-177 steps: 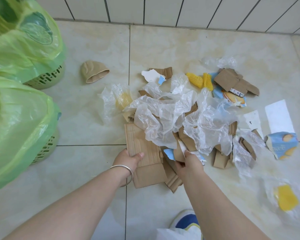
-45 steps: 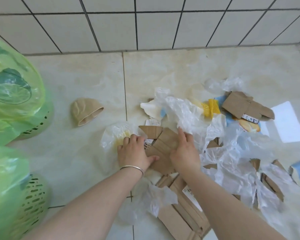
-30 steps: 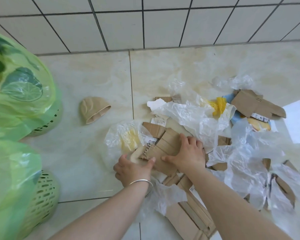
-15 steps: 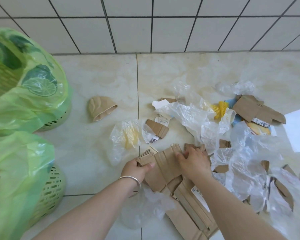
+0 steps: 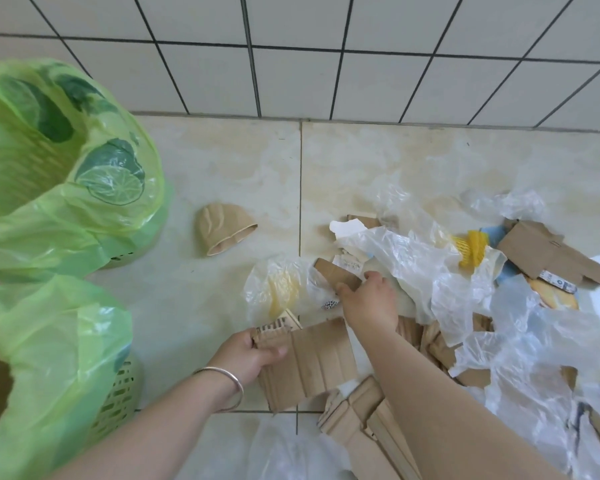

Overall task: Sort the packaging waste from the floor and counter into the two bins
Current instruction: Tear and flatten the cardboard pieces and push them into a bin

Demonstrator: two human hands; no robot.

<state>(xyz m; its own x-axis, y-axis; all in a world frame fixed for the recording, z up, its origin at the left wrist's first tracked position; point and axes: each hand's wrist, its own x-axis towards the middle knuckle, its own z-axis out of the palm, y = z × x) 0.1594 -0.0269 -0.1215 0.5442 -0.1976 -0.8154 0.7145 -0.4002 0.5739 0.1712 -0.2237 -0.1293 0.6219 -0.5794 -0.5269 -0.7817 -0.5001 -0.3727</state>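
Note:
Packaging waste lies spread over the tiled floor. My left hand grips the left edge of a stack of flattened brown cardboard pieces. My right hand reaches further out and closes on a small brown cardboard piece beside a clear bag with yellow contents. Two bins lined with green bags stand at the left: the far bin and the near bin. Crumpled clear plastic film covers much of the pile on the right.
A crushed brown paper cup lies alone between the far bin and the pile. More folded cardboard sits under my right forearm. A torn brown carton and yellow foam netting lie at the right. The tiled wall bounds the floor behind.
My right hand left the cardboard stack and reached forward onto the small cardboard piece. My left hand kept its grip on the stack, which stayed near my body.

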